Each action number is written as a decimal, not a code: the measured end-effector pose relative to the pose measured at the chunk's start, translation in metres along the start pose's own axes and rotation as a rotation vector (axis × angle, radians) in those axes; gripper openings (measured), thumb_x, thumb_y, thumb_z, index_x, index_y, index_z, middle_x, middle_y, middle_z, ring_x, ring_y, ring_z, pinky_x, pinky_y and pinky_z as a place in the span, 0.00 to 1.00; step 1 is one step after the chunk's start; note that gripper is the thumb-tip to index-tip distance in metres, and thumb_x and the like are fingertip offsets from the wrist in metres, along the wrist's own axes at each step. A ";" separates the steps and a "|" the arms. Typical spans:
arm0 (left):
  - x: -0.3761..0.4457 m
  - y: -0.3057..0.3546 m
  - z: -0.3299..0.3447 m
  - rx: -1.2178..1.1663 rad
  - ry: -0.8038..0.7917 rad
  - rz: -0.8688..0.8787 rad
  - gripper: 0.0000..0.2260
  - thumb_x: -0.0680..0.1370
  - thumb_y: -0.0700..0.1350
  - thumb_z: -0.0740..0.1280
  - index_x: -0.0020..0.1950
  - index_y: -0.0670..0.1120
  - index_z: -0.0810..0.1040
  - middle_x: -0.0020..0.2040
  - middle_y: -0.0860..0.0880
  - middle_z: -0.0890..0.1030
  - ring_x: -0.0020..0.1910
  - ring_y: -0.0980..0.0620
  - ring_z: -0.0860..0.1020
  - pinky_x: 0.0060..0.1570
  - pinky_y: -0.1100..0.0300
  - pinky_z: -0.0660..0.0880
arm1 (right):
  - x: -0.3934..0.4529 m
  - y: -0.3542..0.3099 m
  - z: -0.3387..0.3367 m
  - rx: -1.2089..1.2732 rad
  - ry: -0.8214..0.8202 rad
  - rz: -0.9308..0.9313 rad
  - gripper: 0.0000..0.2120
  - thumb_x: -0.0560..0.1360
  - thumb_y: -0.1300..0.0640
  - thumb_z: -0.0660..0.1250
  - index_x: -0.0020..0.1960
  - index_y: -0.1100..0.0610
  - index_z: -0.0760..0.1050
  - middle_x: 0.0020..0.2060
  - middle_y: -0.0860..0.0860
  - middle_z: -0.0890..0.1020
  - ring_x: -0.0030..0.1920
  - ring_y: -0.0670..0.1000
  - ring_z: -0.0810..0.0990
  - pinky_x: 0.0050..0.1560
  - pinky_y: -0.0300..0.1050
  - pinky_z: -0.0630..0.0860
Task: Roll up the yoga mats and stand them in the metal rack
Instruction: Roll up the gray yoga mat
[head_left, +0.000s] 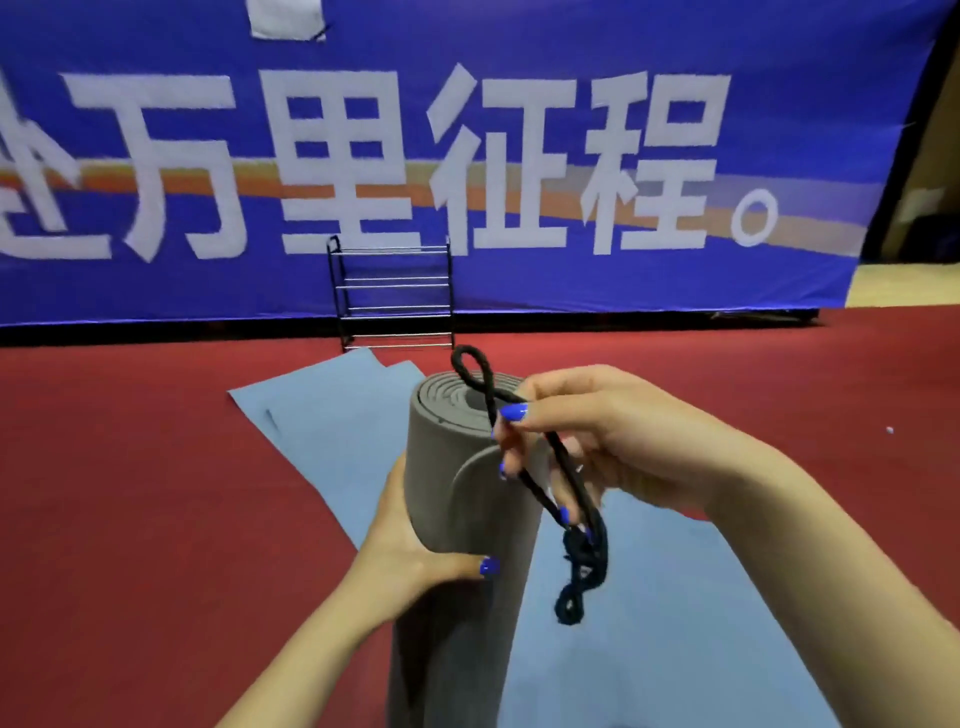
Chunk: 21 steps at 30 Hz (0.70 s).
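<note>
Gripping the rolled grey mat (462, 499) upright at frame centre with left hand (410, 551), pinching black cord (566, 499) in right hand (597, 441) — probably for tying — best looped snugly before heading to metal rack (395, 293).

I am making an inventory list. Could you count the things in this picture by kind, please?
Rolled grey foam yoga mat, held upright by the left hand: 1
Flat light blue yoga mats on the red floor, overlapping: 2 at least
Black cord, held by the right hand: 1
Black metal rack: 1
Blue banner: 1
Total: 6
</note>
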<state>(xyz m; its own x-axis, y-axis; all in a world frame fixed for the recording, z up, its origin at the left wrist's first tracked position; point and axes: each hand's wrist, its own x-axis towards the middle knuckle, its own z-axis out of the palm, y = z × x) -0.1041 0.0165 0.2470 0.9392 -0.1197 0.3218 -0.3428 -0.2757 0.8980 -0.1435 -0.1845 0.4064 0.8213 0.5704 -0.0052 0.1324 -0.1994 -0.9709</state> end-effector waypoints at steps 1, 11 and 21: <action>-0.001 -0.002 -0.002 0.002 0.030 -0.007 0.49 0.51 0.54 0.83 0.67 0.59 0.63 0.63 0.52 0.74 0.62 0.53 0.75 0.58 0.49 0.75 | 0.015 -0.006 0.007 -0.084 -0.007 0.031 0.06 0.78 0.61 0.62 0.43 0.60 0.75 0.35 0.58 0.79 0.23 0.52 0.76 0.22 0.40 0.73; -0.009 -0.006 -0.007 0.096 0.093 -0.098 0.55 0.48 0.62 0.81 0.69 0.66 0.55 0.67 0.61 0.67 0.64 0.62 0.69 0.61 0.55 0.73 | 0.090 -0.042 0.027 -0.882 0.008 -0.016 0.08 0.80 0.53 0.61 0.49 0.56 0.77 0.32 0.50 0.77 0.25 0.47 0.75 0.25 0.37 0.72; -0.018 0.006 -0.002 0.224 0.159 -0.061 0.65 0.52 0.65 0.78 0.58 0.75 0.21 0.75 0.65 0.39 0.70 0.57 0.66 0.62 0.57 0.72 | 0.098 0.003 0.025 -0.885 0.179 -0.217 0.08 0.76 0.44 0.64 0.46 0.48 0.72 0.33 0.45 0.76 0.34 0.45 0.72 0.36 0.44 0.68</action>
<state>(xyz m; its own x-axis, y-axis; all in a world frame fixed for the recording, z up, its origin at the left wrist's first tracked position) -0.1229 0.0188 0.2474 0.9433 0.0494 0.3284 -0.2650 -0.4841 0.8339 -0.0769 -0.1094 0.3968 0.7929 0.5493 0.2637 0.6076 -0.6802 -0.4100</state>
